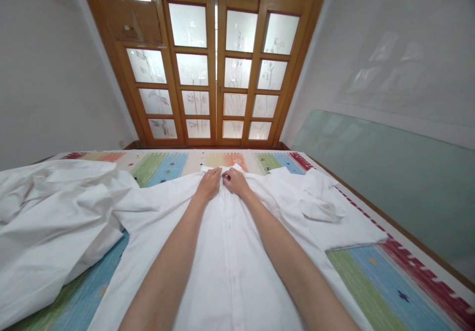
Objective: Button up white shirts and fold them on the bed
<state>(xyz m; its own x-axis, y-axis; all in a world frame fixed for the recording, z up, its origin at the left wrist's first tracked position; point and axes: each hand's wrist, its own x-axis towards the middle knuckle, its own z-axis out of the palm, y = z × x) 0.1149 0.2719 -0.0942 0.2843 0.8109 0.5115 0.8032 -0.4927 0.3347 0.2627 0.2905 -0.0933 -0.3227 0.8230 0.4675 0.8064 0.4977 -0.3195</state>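
Forearms (294, 257) stretch ahead, converging. I have left hand (210, 183) and right hand (236, 181) close together, backs up, at the collar (237, 166), each grip narrow, pinching white shirt (218, 261), spread front-up on striped cover (174, 165).

The button-front shirt (208, 271) under the grip was matt, creased cloth. Beyond the grip, the lattice doors (221, 98) were smooth wood with frosted glass; the right-hand wall (393, 39) looked glossy.
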